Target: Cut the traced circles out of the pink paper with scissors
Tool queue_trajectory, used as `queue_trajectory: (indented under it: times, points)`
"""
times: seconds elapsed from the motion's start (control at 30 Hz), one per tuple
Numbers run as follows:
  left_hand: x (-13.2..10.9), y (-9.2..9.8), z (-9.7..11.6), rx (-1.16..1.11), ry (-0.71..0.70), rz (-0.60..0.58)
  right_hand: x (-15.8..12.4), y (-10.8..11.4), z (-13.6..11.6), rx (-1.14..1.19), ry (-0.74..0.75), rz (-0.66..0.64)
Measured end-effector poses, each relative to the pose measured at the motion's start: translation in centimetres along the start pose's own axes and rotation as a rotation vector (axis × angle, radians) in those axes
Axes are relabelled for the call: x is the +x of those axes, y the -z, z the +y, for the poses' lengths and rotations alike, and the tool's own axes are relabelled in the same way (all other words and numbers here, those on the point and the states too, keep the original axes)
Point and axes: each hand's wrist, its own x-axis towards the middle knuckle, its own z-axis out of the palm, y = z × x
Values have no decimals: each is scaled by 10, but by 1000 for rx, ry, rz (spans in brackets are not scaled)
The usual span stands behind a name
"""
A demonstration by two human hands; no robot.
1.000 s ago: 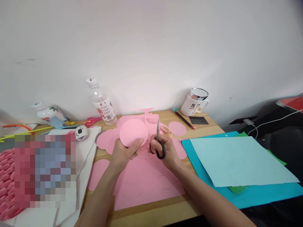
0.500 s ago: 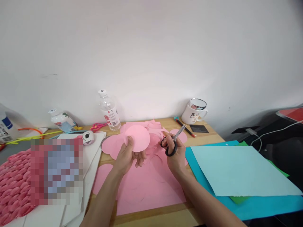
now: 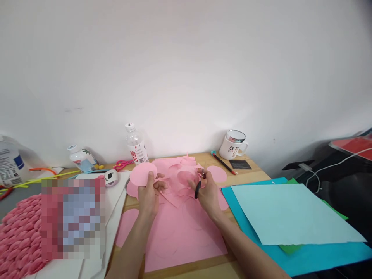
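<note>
My left hand (image 3: 149, 195) pinches a pink paper circle (image 3: 142, 174) between thumb and fingers, above other pink cut pieces. Black-handled scissors (image 3: 198, 190) are in my right hand (image 3: 208, 193), their blades hard to make out. The fingers of that hand reach in among crumpled pink paper scraps (image 3: 174, 180). Beneath both hands lies a large pink paper sheet (image 3: 186, 244) with faint round outlines drawn on it. One loose pink circle (image 3: 218, 174) rests to the right of the scraps, and another pink piece (image 3: 127, 224) lies left of the sheet.
A plastic bottle (image 3: 137, 149) and a white mug (image 3: 233, 145) stand near the wall. A pencil (image 3: 225, 163) and a black card (image 3: 240, 164) lie by the mug. Pale blue paper (image 3: 296, 213) is stacked at right; a pink braided item (image 3: 20, 232) sits at left.
My left hand has carried the pink circle to the left. My right hand has moved left into the scraps, and the scissors have turned in it. The view has shifted slightly.
</note>
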Motion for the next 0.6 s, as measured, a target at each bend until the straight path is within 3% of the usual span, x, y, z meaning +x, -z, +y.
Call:
queue_trajectory:
  times: [0.07, 0.17, 0.23, 0.3, 0.4, 0.47, 0.5, 0.53, 0.6]
  points:
    - [2, 1, -3, -14, 63, 23, 1, -2, 6, -26, -19, -25]
    - [2, 4, -9, 39, 92, -43, 5, -3, 12, 20, -59, -36]
    - [0, 6, -14, 196, -48, -181, 9, -1, 9, 79, -47, -50]
    - [-7, 6, -19, 452, -276, -391, 13, 3, 1, 148, -39, -109]
    - [-17, 4, -28, 700, -436, -631, 15, 15, -19, 232, -13, -311]
    - [-20, 1, -32, 590, -436, -612, 18, 25, -33, 278, 21, -439]
    - [-20, 0, -32, 500, -388, -542, 19, 31, -38, 323, 40, -442]
    - [-18, -1, -31, 393, -330, -426, 21, 39, -42, 350, 49, -383]
    - [-11, -2, -26, 310, -325, -277, 25, 54, -46, 387, 57, -133]
